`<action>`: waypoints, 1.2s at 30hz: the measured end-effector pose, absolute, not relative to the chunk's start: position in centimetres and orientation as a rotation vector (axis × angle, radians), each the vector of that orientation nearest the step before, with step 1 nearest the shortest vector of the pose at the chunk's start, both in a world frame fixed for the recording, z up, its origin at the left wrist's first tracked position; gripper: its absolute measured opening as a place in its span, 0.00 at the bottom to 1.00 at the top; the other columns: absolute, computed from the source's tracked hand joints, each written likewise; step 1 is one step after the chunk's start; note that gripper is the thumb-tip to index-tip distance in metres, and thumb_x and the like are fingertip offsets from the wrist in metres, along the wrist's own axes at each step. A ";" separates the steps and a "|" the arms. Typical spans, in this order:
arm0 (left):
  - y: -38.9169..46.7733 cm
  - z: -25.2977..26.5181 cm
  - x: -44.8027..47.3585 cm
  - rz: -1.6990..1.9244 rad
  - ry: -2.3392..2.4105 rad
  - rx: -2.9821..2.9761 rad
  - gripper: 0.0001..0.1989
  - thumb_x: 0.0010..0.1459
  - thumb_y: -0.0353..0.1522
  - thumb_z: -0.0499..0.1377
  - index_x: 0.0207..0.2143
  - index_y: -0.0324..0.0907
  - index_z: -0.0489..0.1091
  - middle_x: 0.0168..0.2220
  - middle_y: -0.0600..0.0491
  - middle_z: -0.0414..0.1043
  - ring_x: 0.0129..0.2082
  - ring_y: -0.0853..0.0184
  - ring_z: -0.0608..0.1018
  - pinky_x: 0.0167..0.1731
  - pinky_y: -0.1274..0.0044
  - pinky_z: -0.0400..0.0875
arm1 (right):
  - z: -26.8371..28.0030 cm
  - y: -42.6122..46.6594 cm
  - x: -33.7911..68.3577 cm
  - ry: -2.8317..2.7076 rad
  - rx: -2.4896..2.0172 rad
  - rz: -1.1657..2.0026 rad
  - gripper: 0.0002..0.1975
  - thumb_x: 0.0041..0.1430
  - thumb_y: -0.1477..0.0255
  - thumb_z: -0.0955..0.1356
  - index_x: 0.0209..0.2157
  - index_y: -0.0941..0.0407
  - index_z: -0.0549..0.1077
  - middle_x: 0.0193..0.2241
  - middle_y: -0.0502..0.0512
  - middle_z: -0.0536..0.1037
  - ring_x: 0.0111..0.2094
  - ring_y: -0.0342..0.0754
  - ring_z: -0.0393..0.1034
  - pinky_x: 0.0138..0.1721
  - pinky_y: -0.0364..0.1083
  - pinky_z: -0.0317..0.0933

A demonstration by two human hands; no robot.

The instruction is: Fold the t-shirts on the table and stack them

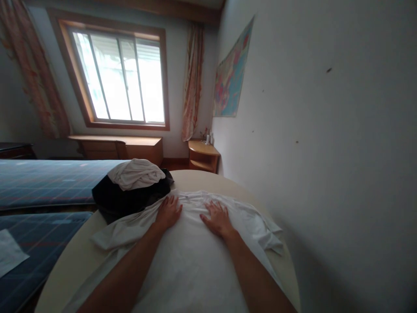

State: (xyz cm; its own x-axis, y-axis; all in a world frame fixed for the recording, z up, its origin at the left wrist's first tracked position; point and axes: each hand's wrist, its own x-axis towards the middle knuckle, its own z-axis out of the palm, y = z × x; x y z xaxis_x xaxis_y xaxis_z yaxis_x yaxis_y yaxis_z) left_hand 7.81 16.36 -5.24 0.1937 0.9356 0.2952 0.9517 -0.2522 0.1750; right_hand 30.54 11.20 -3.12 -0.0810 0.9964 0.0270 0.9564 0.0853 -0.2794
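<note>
Shirt [192,265] — matt, wrinkled cloth; tabletop [208,180] — smooth.

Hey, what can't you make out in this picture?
All in the head view:
- White shirt: lower end, cut off by the bottom edge.
- Cloth directly beneath left hand and right hand: hidden by them.
- Wall map: lettering, too small and blurred.
- Window: outdoor detail, lost in glare.

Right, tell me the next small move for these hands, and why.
Perhaps slide the right hand outward to smooth the nearby sleeve: the white shirt lies spread on the table, but that sleeve looks wrinkled, and the hand already rests open on the cloth.
</note>
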 end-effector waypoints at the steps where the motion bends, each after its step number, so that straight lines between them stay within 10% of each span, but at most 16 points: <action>1: 16.4 -5.1 7.7 -0.541 -1.907 -2.372 0.25 0.66 0.37 0.48 0.61 0.31 0.62 0.63 0.37 0.60 0.64 0.51 0.61 0.63 0.61 0.53 | -3.2 11.3 31.3 -2.112 -1.994 0.255 0.33 0.64 0.50 0.56 0.66 0.49 0.56 0.68 0.54 0.53 0.69 0.57 0.40 0.66 0.60 0.32; 8: 14.2 -4.2 9.3 -0.512 -1.820 -2.423 0.25 0.66 0.42 0.48 0.62 0.43 0.62 0.64 0.45 0.60 0.63 0.54 0.63 0.61 0.63 0.57 | -3.3 11.8 36.1 -1.947 -2.265 0.281 0.38 0.61 0.44 0.56 0.67 0.48 0.54 0.70 0.56 0.47 0.69 0.66 0.36 0.62 0.69 0.35; 13: 13.4 -4.5 9.6 -0.303 -1.925 -2.442 0.30 0.66 0.46 0.46 0.66 0.43 0.57 0.68 0.44 0.52 0.67 0.48 0.54 0.63 0.58 0.51 | -2.2 11.1 39.8 -1.894 -2.194 0.055 0.23 0.65 0.70 0.59 0.59 0.58 0.67 0.60 0.62 0.67 0.60 0.54 0.60 0.60 0.50 0.52; 17: 13.6 -4.6 9.4 -0.292 -1.933 -2.452 0.30 0.66 0.46 0.46 0.66 0.45 0.56 0.69 0.45 0.50 0.68 0.48 0.52 0.63 0.59 0.49 | -1.3 9.6 42.3 -1.548 -2.396 -0.159 0.23 0.61 0.78 0.56 0.53 0.61 0.72 0.53 0.72 0.71 0.52 0.62 0.67 0.47 0.56 0.63; 36: 13.6 -4.6 9.4 -0.235 -1.939 -2.445 0.30 0.66 0.48 0.45 0.67 0.47 0.54 0.70 0.44 0.48 0.68 0.47 0.50 0.63 0.59 0.48 | 1.3 9.2 43.2 -1.314 -2.101 -0.282 0.23 0.62 0.79 0.57 0.54 0.54 0.71 0.47 0.63 0.75 0.40 0.51 0.75 0.41 0.48 0.65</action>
